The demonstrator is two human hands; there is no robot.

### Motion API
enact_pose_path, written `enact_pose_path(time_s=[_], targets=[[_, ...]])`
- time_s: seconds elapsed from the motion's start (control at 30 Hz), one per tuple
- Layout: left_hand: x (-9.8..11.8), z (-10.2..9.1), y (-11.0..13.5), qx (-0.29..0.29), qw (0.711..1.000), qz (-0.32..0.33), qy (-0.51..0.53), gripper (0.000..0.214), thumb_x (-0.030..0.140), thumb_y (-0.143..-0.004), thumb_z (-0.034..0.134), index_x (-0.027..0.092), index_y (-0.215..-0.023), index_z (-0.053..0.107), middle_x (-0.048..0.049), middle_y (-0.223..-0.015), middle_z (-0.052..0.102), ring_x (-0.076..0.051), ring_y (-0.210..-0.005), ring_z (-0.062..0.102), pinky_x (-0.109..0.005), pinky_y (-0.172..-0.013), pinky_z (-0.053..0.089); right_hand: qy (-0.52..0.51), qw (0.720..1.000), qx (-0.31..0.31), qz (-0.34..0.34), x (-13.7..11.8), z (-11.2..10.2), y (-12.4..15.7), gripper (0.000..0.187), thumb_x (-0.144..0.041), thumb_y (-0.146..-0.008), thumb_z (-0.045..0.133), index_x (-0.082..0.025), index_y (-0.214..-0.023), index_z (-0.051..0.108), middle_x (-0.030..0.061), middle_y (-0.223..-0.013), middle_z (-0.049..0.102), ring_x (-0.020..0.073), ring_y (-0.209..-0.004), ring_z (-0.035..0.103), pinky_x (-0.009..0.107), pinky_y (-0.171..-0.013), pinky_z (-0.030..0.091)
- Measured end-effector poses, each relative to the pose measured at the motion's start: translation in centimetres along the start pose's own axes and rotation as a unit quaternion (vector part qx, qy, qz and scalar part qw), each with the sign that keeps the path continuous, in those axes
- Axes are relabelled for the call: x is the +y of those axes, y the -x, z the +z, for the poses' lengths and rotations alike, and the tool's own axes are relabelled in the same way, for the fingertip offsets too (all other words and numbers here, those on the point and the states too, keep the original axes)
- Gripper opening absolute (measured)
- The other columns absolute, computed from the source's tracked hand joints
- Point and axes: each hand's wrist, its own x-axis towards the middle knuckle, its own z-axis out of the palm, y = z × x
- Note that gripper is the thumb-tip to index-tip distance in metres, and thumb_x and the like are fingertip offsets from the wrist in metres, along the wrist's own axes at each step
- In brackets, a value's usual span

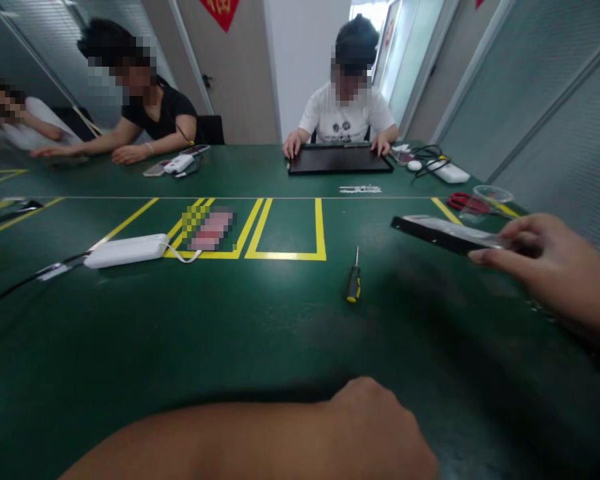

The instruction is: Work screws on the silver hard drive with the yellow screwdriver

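Note:
My right hand [545, 260] holds a flat black strip [433, 235] by its right end, raised above the table. The thumb lies along its lower edge and the fingers sit on top. Clear plastic, perhaps film or a bag, shows along the strip's upper side. My left hand [385, 433] is low at the bottom edge, its forearm reaching in from the left; the fingers are hidden. A screwdriver [353, 283] with a dark and yellow handle rests on the green table [220, 353] between my two hands, its shaft pointing away.
Yellow tape [285, 256] marks rectangles on the table. At left lie a white power bank [127, 251] with cables and a pink phone [213, 229]. Red-handled scissors [467, 203] lie right. Opposite, a person [347, 107] holds a black panel [340, 160]; other people sit left.

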Motion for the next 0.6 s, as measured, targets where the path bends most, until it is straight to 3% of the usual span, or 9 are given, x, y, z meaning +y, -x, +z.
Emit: enact_pose_path(time_s=[0.13,0.27,0.3,0.33,0.4,0.47,0.53,0.6], targets=[[0.9,-0.6,1.1,0.016,0.999,-0.03,-0.008,0.033,0.043,-0.09,0.058,0.019,-0.084,0.08,-0.0115,-0.075,0.076,-0.028,-0.061,0.071,-0.036,-0.048,0.049,-0.023,0.987,-0.053,-0.151,-6.9,0.8,6.0,0.044,-0.045,-0.067,0.078,-0.021,-0.09,0.05,0.0006,-0.077,0.057,0.0143,-0.065,0.048,0.029,-0.058,0.035],[1.5,0.0,1.9,0.08,0.996,-0.029,-0.033,0.033,0.037,-0.091,0.057,0.016,-0.074,0.076,-0.0097,-0.072,0.075,-0.025,-0.059,0.069,-0.035,-0.05,0.048,-0.067,0.959,-0.116,-0.25,-11.4,2.7,10.9,0.032,-0.038,-0.068,0.069,-0.021,-0.083,0.045,0.0015,-0.082,0.056,0.0164,-0.072,0.048,0.03,-0.064,0.035],[1.6,0.5,1.8,0.072,0.997,-0.005,-0.041,0.03,0.035,-0.09,0.058,0.017,-0.073,0.076,-0.0078,-0.069,0.074,-0.023,-0.057,0.068,-0.035,-0.052,0.049,-0.073,0.956,-0.122,-0.258,-12.1,3.2,11.7,0.031,-0.036,-0.067,0.068,-0.021,-0.081,0.045,0.0021,-0.083,0.055,0.0172,-0.075,0.048,0.03,-0.066,0.036],[1.6,1.1,1.6,0.058,0.996,0.019,-0.06,0.026,0.034,-0.087,0.062,0.019,-0.071,0.076,-0.0062,-0.065,0.073,-0.024,-0.057,0.068,-0.037,-0.056,0.05,-0.079,0.954,-0.129,-0.26,-12.6,3.7,12.5,0.03,-0.034,-0.066,0.067,-0.021,-0.081,0.045,0.0027,-0.085,0.055,0.018,-0.077,0.048,0.031,-0.068,0.036],[1.5,2.8,0.8,0.11,0.987,0.073,-0.096,0.02,0.029,-0.084,0.064,0.02,-0.07,0.076,-0.0056,-0.063,0.071,-0.026,-0.064,0.069,-0.04,-0.062,0.052,-0.088,0.95,-0.145,-0.262,-13.2,4.5,13.6,0.029,-0.032,-0.065,0.066,-0.021,-0.081,0.045,0.004,-0.088,0.055,0.0193,-0.081,0.047,0.032,-0.071,0.037],[1.3,4.9,-0.2,0.148,0.98,0.101,-0.088,0.022,0.028,-0.085,0.063,0.02,-0.068,0.075,-0.0055,-0.065,0.071,-0.023,-0.064,0.068,-0.034,-0.059,0.051,-0.094,0.949,-0.155,-0.259,-13.2,5.2,14.5,0.029,-0.032,-0.065,0.065,-0.02,-0.083,0.046,0.0059,-0.092,0.054,0.0209,-0.085,0.047,0.034,-0.074,0.038],[1.3,6.8,-0.9,0.165,0.972,0.136,-0.095,0.021,0.027,-0.089,0.063,0.022,-0.071,0.074,-0.0043,-0.075,0.072,-0.02,-0.072,0.068,-0.03,-0.062,0.053,-0.1,0.95,-0.152,-0.253,-12.9,5.7,15.3,0.031,-0.033,-0.064,0.065,-0.019,-0.085,0.047,0.0076,-0.095,0.054,0.0228,-0.088,0.047,0.036,-0.077,0.039],[1.6,8.1,-1.1,0.17,0.97,0.142,-0.101,0.014,0.029,-0.093,0.062,0.024,-0.087,0.074,-0.0052,-0.098,0.073,-0.019,-0.087,0.068,-0.028,-0.072,0.056,-0.097,0.955,-0.137,-0.244,-12.4,6.1,16.1,0.033,-0.035,-0.063,0.066,-0.018,-0.087,0.049,0.009,-0.096,0.054,0.0247,-0.09,0.047,0.04,-0.079,0.04]])
